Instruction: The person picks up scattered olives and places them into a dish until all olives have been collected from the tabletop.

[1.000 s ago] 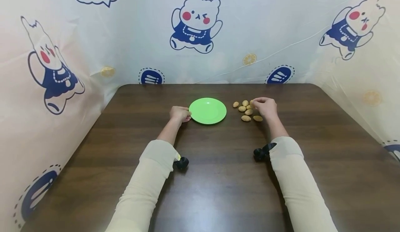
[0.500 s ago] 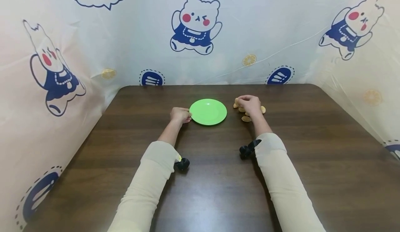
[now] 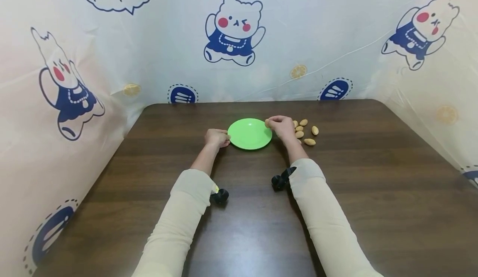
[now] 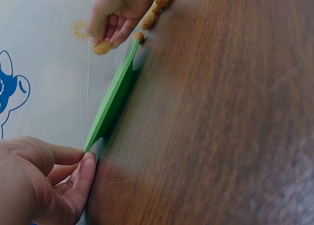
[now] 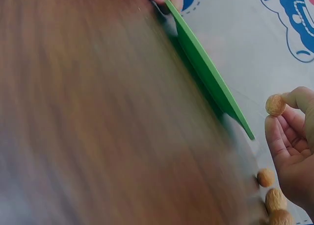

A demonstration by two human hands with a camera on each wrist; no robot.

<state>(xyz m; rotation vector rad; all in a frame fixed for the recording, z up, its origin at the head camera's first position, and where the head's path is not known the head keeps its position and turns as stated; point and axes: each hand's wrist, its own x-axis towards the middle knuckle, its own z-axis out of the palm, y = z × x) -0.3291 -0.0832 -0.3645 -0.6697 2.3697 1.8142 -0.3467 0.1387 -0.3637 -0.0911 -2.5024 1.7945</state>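
Note:
My left hand (image 3: pixel 216 138) pinches the left rim of a flat green plate (image 3: pixel 249 134) between thumb and fingers. In the left wrist view that rim is lifted slightly off the table. My right hand (image 3: pixel 282 127) is at the plate's right edge, pinching an unshelled peanut (image 5: pixel 275 105) between thumb and fingertips, raised above the rim. No peanut shows on the plate's surface in the head view. Several more peanuts (image 3: pixel 309 142) lie loose on the table just right of the right hand, which partly covers some of them.
The brown wooden table (image 3: pixel 239 227) runs back to a pale printed curtain (image 3: pixel 157 40) with cartoon bears, which also closes in both sides. A small black camera sits on each wrist, the left camera (image 3: pixel 219 196) and the right camera (image 3: pixel 280 181), close over the table.
My right hand has moved left from the peanut group to the plate's right rim, carrying a peanut and uncovering the others. The left hand keeps its hold on the plate.

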